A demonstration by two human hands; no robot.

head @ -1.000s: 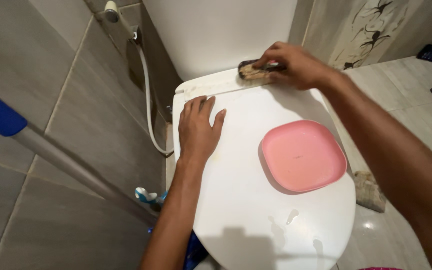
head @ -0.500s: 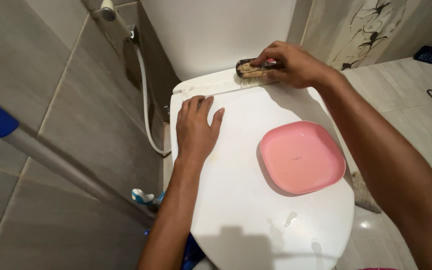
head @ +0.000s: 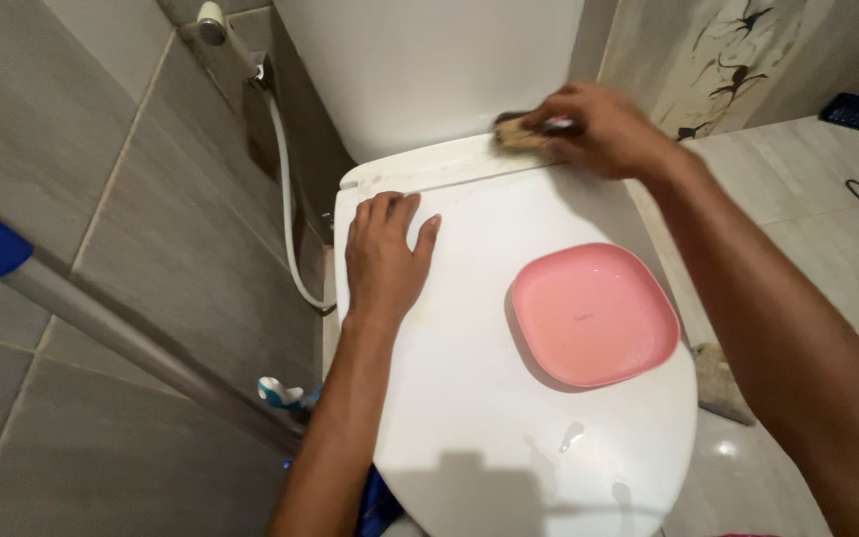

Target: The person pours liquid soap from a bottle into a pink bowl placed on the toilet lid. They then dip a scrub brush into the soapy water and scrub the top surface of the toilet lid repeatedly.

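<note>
A: Item one, the right hand (head: 603, 129)?
B: Fingers clenched round a scrub brush (head: 521, 132), bristles down on the hinge strip at the back of the white toilet lid (head: 469, 428), just below the cistern (head: 429, 60). The hand is blurred.

A: Item two, the left hand (head: 383, 259)?
B: Fingers released, spread flat — palm pressed on the lid's left side, holding nothing.

A: Progress?
B: My judgement only: the scrubbing sits at the rear strip. A faint yellowish mark shows on the lid just beyond the left palm's heel, and drops of water lie near the front edge. Most of the lid looks left to do, and the plate would have to come off first.

A: Containers?
B: One pink square plate (head: 594, 313), lying on the lid well short of the right fingers, to the right of the left ones. Inside — no solids visible; whether a thin film of liquid lies in it, I cannot tell.

A: Surroundings?
B: A spray hose (head: 285, 189) hanging on the tiled wall beyond the left fingers.
</note>
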